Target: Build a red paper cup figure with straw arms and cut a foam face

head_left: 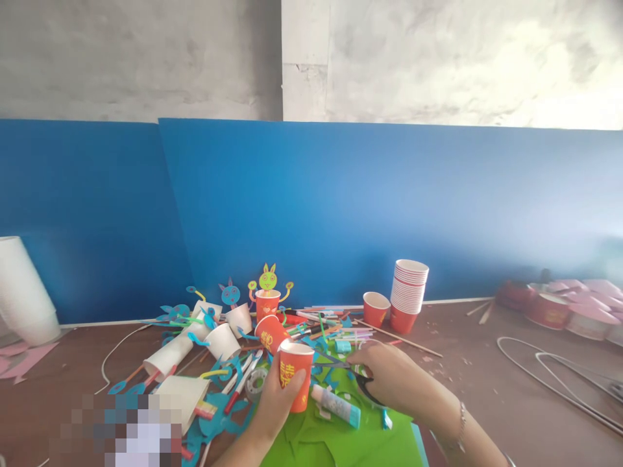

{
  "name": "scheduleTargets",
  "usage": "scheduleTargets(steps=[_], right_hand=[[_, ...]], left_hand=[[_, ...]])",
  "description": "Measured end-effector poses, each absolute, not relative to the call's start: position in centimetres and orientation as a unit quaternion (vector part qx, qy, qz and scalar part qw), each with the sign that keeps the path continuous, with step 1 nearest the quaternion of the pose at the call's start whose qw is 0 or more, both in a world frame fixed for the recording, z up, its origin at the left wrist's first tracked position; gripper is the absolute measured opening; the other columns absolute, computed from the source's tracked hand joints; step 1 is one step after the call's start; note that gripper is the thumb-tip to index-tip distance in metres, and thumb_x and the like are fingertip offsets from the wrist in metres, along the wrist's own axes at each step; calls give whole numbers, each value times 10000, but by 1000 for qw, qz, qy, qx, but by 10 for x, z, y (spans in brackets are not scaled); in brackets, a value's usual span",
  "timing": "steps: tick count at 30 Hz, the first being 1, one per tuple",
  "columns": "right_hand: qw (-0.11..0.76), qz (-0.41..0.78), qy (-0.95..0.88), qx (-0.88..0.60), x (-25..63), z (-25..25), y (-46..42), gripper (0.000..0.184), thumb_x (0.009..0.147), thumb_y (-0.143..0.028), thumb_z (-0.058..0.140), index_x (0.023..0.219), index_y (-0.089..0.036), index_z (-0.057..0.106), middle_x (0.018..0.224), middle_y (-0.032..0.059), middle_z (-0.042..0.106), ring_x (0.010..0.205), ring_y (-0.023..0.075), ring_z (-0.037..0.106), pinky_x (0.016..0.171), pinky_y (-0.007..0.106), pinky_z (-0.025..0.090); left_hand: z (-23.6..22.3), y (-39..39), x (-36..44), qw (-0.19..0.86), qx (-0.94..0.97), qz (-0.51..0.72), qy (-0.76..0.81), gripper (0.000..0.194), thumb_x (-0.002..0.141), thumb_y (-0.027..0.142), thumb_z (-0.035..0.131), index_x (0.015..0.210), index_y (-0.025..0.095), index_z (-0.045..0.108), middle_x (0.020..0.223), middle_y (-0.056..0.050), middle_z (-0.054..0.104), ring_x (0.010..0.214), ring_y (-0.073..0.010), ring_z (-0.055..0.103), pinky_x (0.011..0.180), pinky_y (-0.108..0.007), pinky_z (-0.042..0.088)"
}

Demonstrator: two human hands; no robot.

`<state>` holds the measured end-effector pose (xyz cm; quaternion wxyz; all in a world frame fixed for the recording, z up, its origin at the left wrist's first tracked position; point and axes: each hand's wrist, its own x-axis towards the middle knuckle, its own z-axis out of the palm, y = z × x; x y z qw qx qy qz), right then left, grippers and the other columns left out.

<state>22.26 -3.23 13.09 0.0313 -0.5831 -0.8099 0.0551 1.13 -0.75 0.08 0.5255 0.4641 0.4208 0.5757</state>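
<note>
The person's left hand is clamping its fingers around a red, tapering paper cup with yellow lettering, thumb across the near side, and the white-rimmed mouth is facing upward above that thumb. The right hand is curling its fingers around the black handles of metal scissors; the blades are standing apart and pointing left from these fingers toward the cup's rim, though whether they are touching it cannot be told.

Below and between both sets of fingers, a glue stick with a pale tube and teal end is lying on bright green paper. Just left of the left fingers, a roll of clear tape is resting beside scattered pens. Just beyond those same fingers, a tilted red paper cup is leaning, and behind it a red cup figure with a yellow-green rabbit head is standing. Beyond the right fingers, a tall stack of red-and-white paper cups is standing upright on the brown worktop.
</note>
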Motion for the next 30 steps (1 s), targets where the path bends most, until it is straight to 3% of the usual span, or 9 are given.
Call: scheduleTargets(steps=[9,16,21,26,30], right_hand=[[17,52,-789,-612,210,136,-40,327,661,-64,541,867,-227,736,890,75,751,831,237,669,616,275,357],[-11,36,-774,-632,196,130,-41,320,662,-64,538,863,-204,744,880,114,757,866,292,697,641,302,420],[-9,0,-757,-654,190,129,-44,349,708,-80,520,979,-178,718,990,152,724,880,303,688,650,314,420],[24,35,-762,-646,197,128,-44,273,733,-165,541,932,-214,721,880,106,736,828,266,674,601,291,366],[40,80,-777,-623,203,129,-41,230,711,-177,554,849,-239,727,779,47,717,737,203,635,546,270,306]], left_hand=[[7,-10,11,458,527,582,417,568,753,505,665,1209,183,558,973,-77,687,914,-254,628,801,-335,499],[6,-11,8,429,575,550,427,543,822,459,619,1272,187,482,1131,-113,658,983,-265,634,844,-347,498],[3,-9,6,400,560,570,449,562,818,459,621,1274,180,446,1128,-133,652,955,-273,642,850,-375,494],[2,-7,6,335,528,613,483,687,683,423,749,1254,200,438,1201,-133,610,1089,-298,589,941,-401,444],[6,-9,8,379,509,628,451,680,662,459,751,1229,203,476,1091,-107,657,975,-277,626,867,-377,475]])
